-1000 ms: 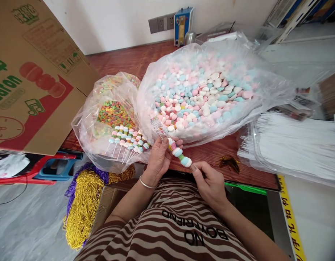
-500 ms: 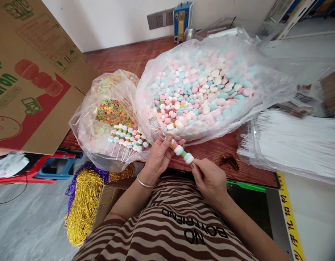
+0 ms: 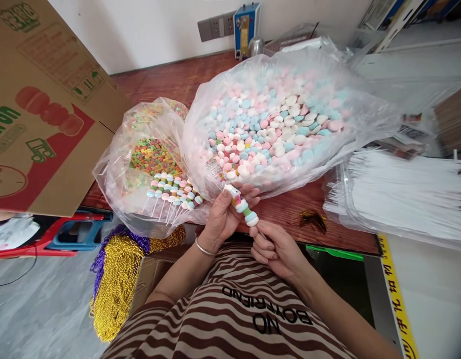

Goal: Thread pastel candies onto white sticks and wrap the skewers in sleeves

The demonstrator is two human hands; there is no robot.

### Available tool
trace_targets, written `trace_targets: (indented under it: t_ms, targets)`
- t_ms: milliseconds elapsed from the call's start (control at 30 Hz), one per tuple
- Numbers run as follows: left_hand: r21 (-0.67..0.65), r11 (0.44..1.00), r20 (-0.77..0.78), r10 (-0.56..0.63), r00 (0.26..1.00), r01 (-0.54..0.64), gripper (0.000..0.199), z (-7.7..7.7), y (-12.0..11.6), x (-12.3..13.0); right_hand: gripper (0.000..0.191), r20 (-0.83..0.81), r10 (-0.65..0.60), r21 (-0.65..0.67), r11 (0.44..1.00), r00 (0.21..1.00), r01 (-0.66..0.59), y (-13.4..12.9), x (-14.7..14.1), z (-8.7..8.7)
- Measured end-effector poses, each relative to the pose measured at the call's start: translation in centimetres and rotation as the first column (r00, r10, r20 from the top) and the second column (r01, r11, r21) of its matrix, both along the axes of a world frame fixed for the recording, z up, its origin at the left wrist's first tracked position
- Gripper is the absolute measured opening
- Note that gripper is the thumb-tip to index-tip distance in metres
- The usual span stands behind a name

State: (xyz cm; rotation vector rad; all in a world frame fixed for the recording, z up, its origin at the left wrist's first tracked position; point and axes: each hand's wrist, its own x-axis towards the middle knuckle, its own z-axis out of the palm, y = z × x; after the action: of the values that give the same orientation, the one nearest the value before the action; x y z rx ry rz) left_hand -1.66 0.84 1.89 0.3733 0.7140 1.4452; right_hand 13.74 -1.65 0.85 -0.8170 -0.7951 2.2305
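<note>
My right hand (image 3: 273, 249) pinches the thin stick at the lower end of a candy skewer (image 3: 247, 213). Threaded on it are pale blue and white discs, a green piece, and pink, yellow and white pieces toward the top. Around that upper end, my left hand (image 3: 225, 215) closes its thumb and fingers; its fingertips stretch past the candy. Just beyond my hands lies a large clear bag (image 3: 200, 109) of pink, white and blue candy discs (image 3: 290, 119). Left of it, several threaded candy skewers (image 3: 174, 192) rest on a smaller clear bag (image 3: 113, 164) of small colourful candy rings (image 3: 153, 154).
White sticks (image 3: 406, 192) fill a clear tray at right. Gold twist ties (image 3: 313, 221) lie on the brown table (image 3: 286, 207). A large carton (image 3: 54, 114) stands at left, above gold and purple bead strands (image 3: 116, 284). A blue device (image 3: 246, 30) stands by the wall.
The candy skewer has shifted slightly left and tilts more steeply, with a white piece now showing at its top. My right hand has moved left, its fingers now turned more into view.
</note>
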Motion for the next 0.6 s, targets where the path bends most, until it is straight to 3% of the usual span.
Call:
trace_targets:
  t_ms: [67, 100, 133, 200, 267, 300, 333, 367, 400, 433, 467, 500, 533, 600]
  targets:
    - [-0.006, 1.000, -0.011, -0.004, 1.000, 0.004, 0.035, 0.3, 0.1, -0.1, 0.031, 0.122, -0.096, 0.191, 0.979, 0.988, 0.072, 0.0, 0.1, -0.4]
    - [-0.014, 1.000, -0.017, -0.004, 1.000, 0.003, 0.034, 0.5, 0.1, -0.1, 0.028, 0.226, -0.186, 0.379, 0.921, 0.956, 0.090, 0.0, 0.2, -0.5]
    - [-0.025, 1.000, -0.021, -0.001, 1.000, 0.001, 0.032, 0.8, 0.2, -0.1, 0.025, 0.315, -0.311, 0.589, 0.805, 0.896, 0.072, 0.1, 0.4, -0.7]
    - [-0.053, 0.998, -0.035, 0.013, 0.999, -0.014, 0.031, 1.4, 0.4, 0.0, 0.017, 0.357, -0.592, 0.897, 0.432, 0.723, -0.089, 0.6, 0.9, -0.9]
    - [-0.071, 0.997, -0.058, 0.038, 0.998, -0.042, 0.031, 1.9, 0.6, 0.2, 0.015, 0.239, -0.778, 0.952, 0.071, 0.581, -0.296, 1.1, 1.3, -1.0]
    - [-0.072, 0.996, -0.069, 0.051, 0.996, -0.056, 0.031, 2.1, 0.7, 0.3, 0.015, 0.171, -0.826, 0.925, -0.053, 0.537, -0.376, 1.3, 1.4, -1.1]
    - [-0.067, 0.995, -0.078, 0.062, 0.995, -0.068, 0.030, 2.1, 0.7, 0.5, 0.016, 0.114, -0.854, 0.893, -0.136, 0.508, -0.429, 1.5, 1.5, -1.1]
    - [-0.062, 0.995, -0.084, 0.069, 0.994, -0.074, 0.029, 2.1, 0.8, 0.7, 0.017, 0.078, -0.868, 0.873, -0.178, 0.491, -0.454, 1.6, 1.5, -1.1]
    - [-0.058, 0.995, -0.086, 0.073, 0.994, -0.078, 0.028, 2.0, 0.8, 0.9, 0.016, 0.062, -0.872, 0.875, -0.186, 0.486, -0.446, 1.7, 1.4, -1.1]
    - [-0.058, 0.995, -0.084, 0.071, 0.994, -0.076, 0.028, 1.9, 0.8, 1.2, 0.014, 0.075, -0.865, 0.901, -0.153, 0.495, -0.405, 1.7, 1.3, -1.0]
    - [-0.059, 0.996, -0.078, 0.066, 0.995, -0.070, 0.028, 1.6, 0.7, 1.5, 0.011, 0.121, -0.848, 0.942, -0.065, 0.517, -0.328, 1.6, 1.1, -1.0]
    - [-0.059, 0.997, -0.072, 0.055, 0.996, -0.059, 0.030, 1.4, 0.7, 1.7, 0.009, 0.199, -0.805, 0.972, 0.088, 0.559, -0.220, 1.6, 0.9, -0.9]
    - [-0.058, 0.997, -0.069, 0.040, 0.997, -0.044, 0.032, 1.2, 0.6, 1.8, 0.013, 0.283, -0.724, 0.952, 0.294, 0.630, -0.090, 1.5, 0.7, -0.7]
    - [-0.058, 0.998, -0.075, -0.018, 0.997, 0.014, 0.037, 1.0, 0.5, 1.8, 0.028, 0.334, -0.473, 0.688, 0.714, 0.815, 0.132, 1.5, 0.4, -0.5]
